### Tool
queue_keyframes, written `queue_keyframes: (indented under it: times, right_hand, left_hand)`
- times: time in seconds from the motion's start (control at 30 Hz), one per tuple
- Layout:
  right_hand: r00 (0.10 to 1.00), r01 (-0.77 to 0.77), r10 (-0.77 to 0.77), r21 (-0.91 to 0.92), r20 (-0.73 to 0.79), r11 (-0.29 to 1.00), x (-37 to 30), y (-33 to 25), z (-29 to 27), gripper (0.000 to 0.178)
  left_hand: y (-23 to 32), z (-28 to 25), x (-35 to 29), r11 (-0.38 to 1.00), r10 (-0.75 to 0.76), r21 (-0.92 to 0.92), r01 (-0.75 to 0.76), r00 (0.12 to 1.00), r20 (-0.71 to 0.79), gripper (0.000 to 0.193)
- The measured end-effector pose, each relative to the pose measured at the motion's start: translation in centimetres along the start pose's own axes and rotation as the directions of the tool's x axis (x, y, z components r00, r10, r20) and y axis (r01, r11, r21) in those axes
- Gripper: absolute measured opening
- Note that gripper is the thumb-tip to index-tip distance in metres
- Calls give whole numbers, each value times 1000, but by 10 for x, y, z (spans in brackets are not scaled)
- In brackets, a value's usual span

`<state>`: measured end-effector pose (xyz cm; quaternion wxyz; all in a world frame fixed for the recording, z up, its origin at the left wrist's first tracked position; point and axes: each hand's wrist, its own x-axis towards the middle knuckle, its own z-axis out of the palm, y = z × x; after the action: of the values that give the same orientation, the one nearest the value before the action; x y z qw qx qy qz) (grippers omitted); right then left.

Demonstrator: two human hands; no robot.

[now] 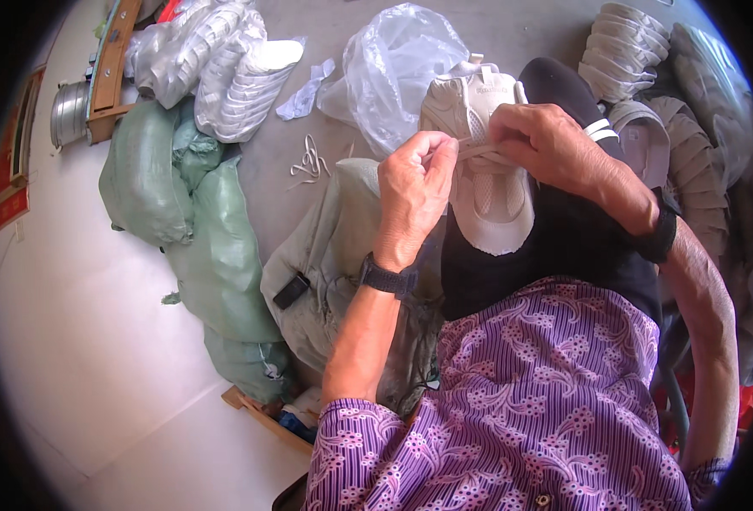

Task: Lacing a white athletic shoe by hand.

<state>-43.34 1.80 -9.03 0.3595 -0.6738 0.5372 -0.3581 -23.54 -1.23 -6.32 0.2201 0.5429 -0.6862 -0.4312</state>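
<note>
Over pale shoe: left hand, right hand pinching lace.

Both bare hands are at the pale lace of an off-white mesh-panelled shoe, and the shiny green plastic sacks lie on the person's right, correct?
Not quite: the head view shows the shiny green plastic sacks lying on the person's left. The rest stands: left hand and right hand are at the pale lace of the off-white shoe.
</note>
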Motion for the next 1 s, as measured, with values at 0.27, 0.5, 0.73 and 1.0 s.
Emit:
queue_keyframes:
  times: [0.27,0.5,0.73,1.0]
  right_hand:
    - [999,-38,38,-6,13,999,-1,-3,-1,7]
    - [998,-50,51,-47,35,998,1,-6,-2,9]
    - [1000,13,-17,-203,-18,979,4,-4,-2,12]
    - [978,200,-154,-426,139,882,29,-3,8,16]
  left_hand:
    - [-12,1,1,1000,5,3,-5,999,48,20]
    - [-3,13,10,925,276,277,-259,961,-23,11]
    - [-14,17,5,998,38,-51,-38,999,-1,24]
    - [-38,20,-1,917,-162,-353,186,982,97,29]
